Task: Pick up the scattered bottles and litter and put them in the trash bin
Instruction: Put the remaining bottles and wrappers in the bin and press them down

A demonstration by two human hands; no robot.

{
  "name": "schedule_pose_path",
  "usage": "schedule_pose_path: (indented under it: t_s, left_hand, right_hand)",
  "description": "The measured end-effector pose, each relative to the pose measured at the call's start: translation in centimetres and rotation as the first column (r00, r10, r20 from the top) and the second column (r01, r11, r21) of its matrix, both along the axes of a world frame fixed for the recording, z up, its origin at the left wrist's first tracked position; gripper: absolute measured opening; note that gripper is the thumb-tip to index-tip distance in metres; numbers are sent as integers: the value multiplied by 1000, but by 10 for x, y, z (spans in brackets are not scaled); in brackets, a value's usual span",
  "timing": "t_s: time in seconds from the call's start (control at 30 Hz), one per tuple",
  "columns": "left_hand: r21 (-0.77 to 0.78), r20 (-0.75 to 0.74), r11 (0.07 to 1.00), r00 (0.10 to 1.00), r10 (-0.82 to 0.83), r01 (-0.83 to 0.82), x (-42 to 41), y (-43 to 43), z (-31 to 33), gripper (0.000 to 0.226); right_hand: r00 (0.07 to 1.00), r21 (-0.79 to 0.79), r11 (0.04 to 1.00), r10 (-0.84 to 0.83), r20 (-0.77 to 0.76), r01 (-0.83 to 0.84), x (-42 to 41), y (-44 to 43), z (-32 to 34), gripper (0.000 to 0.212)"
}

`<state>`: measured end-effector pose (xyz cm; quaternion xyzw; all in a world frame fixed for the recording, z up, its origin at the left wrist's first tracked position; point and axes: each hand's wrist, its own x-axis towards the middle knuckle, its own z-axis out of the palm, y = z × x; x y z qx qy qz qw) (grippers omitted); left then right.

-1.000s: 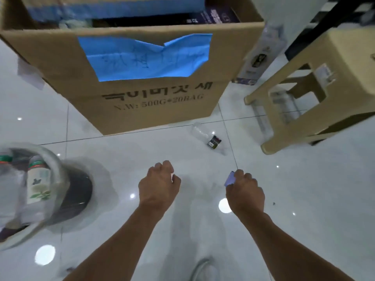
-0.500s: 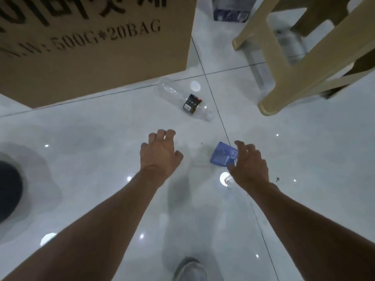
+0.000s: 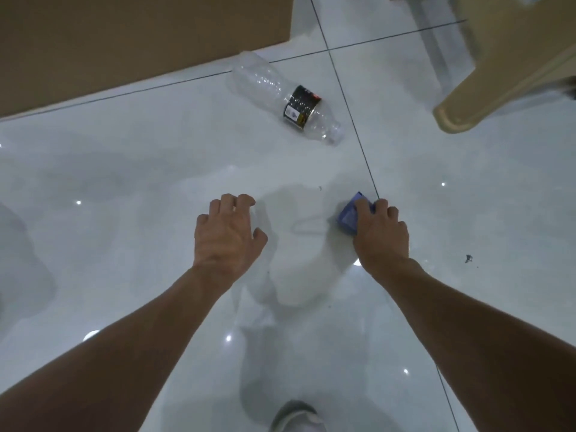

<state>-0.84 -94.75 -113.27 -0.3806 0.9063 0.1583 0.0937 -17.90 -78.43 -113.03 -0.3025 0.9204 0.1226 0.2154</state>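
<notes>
A clear empty plastic bottle [image 3: 282, 98] with a black label lies on its side on the white tiled floor, just in front of a cardboard box. My left hand [image 3: 226, 236] hovers below it with fingers loosely curled and holds nothing. My right hand [image 3: 378, 233] grips a small crumpled piece of blue litter [image 3: 349, 216], which sticks out to the left of my fingers. The bottle lies well beyond both hands. The trash bin is out of view.
A large cardboard box [image 3: 140, 35] fills the upper left. A beige plastic stool leg [image 3: 486, 92] stands at the upper right. A small dark speck [image 3: 467, 258] lies on the floor to the right. The toe of my shoe [image 3: 296, 416] shows at the bottom.
The view has moved closer to the floor and the bottle looks larger. The trash bin at the left has left the view. My right hand has closed tighter on the blue litter.
</notes>
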Motion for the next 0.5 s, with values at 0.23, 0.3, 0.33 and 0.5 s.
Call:
schedule_pose_path:
  t_s: [0.23, 0.3, 0.33, 0.5]
  left_hand:
    - [-168, -44, 983, 996, -82, 74, -84, -37, 17, 79]
    - [-198, -7, 974, 994, -114, 110, -120, -48, 19, 90]
    - [-209, 16, 969, 991, -133, 133, -137, -52, 19, 95]
    - [-185, 227, 938, 941, -250, 294, -185, -62, 9, 114]
  right_hand:
    - [996, -257, 962, -92, 14, 92, -16, -22, 28, 40]
    - [995, -292, 952, -97, 12, 96, -24, -26, 37, 38]
    - [995, -293, 951, -96, 13, 96, -28, -27, 40, 38]
    - [998, -261, 963, -60, 18, 63, -40, -30, 45, 37]
